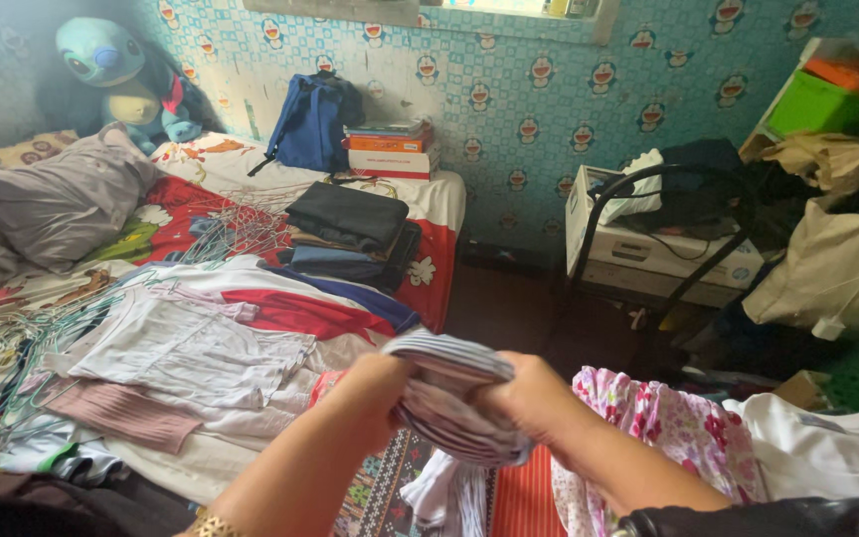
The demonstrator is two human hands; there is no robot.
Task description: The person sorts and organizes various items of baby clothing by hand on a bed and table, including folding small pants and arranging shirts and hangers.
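Both my hands grip a bunched striped grey-and-white garment (446, 393) low in the middle of the view. My left hand (375, 393) clasps its left side; my right hand (524, 398) clasps its right side. A gold bracelet (213, 525) sits on my left wrist. Under the garment lie more clothes: a white piece (444, 492), an orange striped cloth (524, 497) and a pink floral garment (663, 423). On the bed to the left, white and pale shirts (186, 348) lie spread flat.
A stack of folded dark clothes (350, 234) rests on the bed, with wire hangers (231, 229), a blue backpack (312, 119), books (392, 147), a grey pillow (57, 199) and a plush toy (116, 75). Right: a white box (648, 254), black metal frame (693, 214), cluttered shelves (827, 99).
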